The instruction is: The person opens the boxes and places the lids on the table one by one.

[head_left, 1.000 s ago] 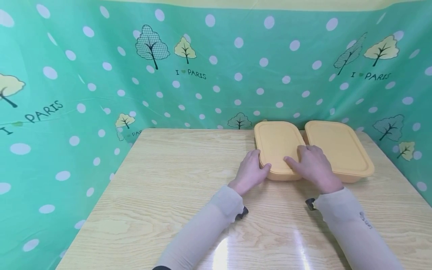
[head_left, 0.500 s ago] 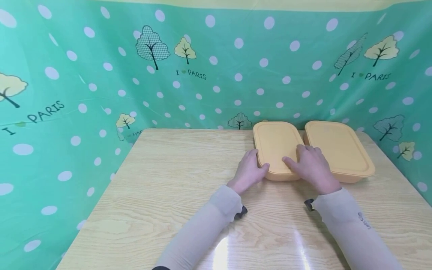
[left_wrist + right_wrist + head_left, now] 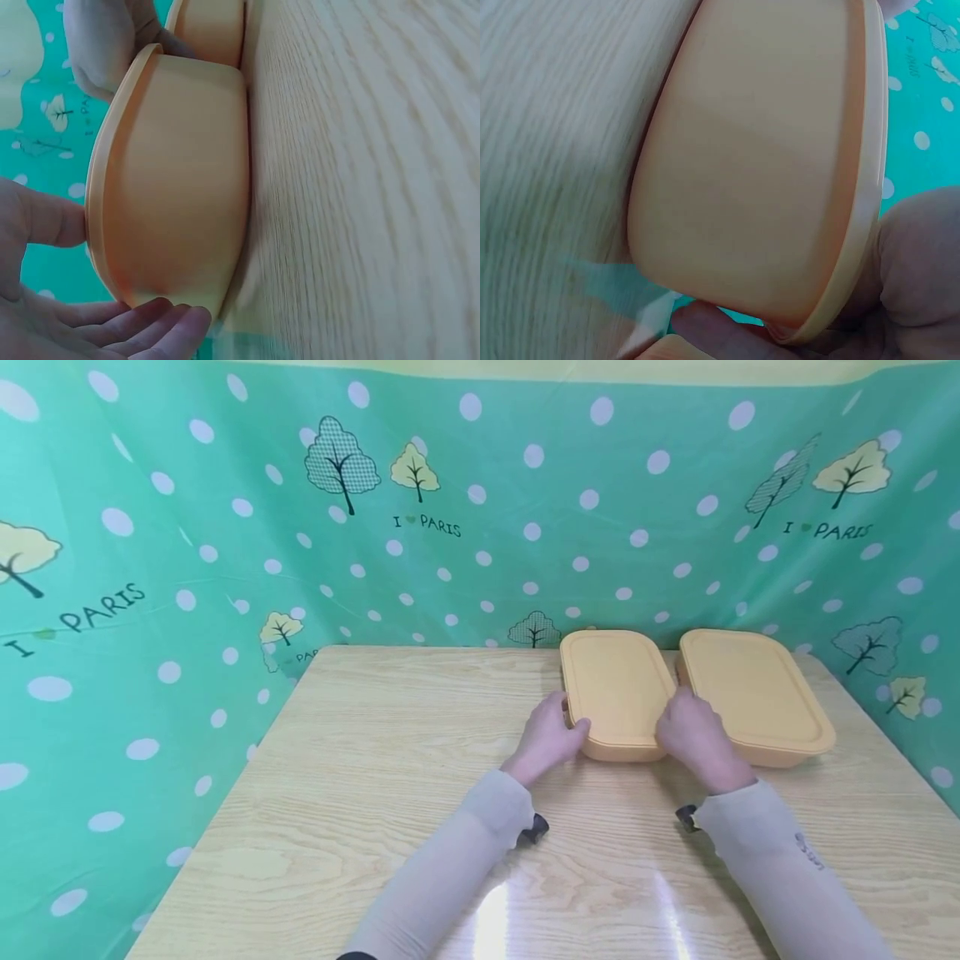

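A pale orange lidded food container (image 3: 615, 685) stands flat on the table between both hands. At its left front corner my left hand (image 3: 546, 739) holds it; in the left wrist view the thumb is against the lid's edge and the fingers (image 3: 161, 330) lie along the side wall. My right hand (image 3: 693, 731) grips the right side near the front, its fingers reaching into the gap beside the neighbouring container. Seen from the right wrist, a finger (image 3: 727, 330) runs along the side below the lid's rim; the rest of that grip is partly hidden.
A larger lidded container (image 3: 753, 689) of the same colour stands close on the right, a narrow gap away. Both are near the back of the wooden table (image 3: 360, 777). A green dotted curtain (image 3: 480, 468) hangs behind and along the sides.
The right hand's thumb has come off the lid's top to its right edge, and its fingers have moved lower into the gap. The smaller container has shifted slightly left; the left hand stays with it.
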{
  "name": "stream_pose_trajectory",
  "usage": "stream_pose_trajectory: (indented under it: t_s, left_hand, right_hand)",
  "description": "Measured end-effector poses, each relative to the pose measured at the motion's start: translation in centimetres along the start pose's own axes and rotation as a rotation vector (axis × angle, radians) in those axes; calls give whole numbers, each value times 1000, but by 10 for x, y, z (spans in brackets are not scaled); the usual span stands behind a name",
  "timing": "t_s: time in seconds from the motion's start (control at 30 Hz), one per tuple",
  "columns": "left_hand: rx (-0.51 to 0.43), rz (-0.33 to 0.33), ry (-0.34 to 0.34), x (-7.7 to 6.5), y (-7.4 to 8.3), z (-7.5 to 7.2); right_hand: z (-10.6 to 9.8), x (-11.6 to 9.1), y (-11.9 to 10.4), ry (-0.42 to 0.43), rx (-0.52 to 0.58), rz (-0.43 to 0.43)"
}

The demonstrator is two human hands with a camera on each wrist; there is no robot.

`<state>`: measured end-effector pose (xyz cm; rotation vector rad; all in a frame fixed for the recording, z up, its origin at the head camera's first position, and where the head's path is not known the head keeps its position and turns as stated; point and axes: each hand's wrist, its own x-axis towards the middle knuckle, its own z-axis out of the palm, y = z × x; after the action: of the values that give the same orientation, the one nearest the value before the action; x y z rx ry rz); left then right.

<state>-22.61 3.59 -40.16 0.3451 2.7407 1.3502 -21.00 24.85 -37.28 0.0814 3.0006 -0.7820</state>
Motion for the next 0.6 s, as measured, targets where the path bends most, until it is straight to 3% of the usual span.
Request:
stream_pose_trajectory:
  t_s: [0.17, 0.6]
  left_hand:
    - [-70, -37, -9, 3, -3, 0]
    - [-143, -65, -2, 3, -5, -1]
  right_hand:
    - [-3, -1, 1, -61, 35, 40]
    - [-2, 1, 4, -61, 58, 51]
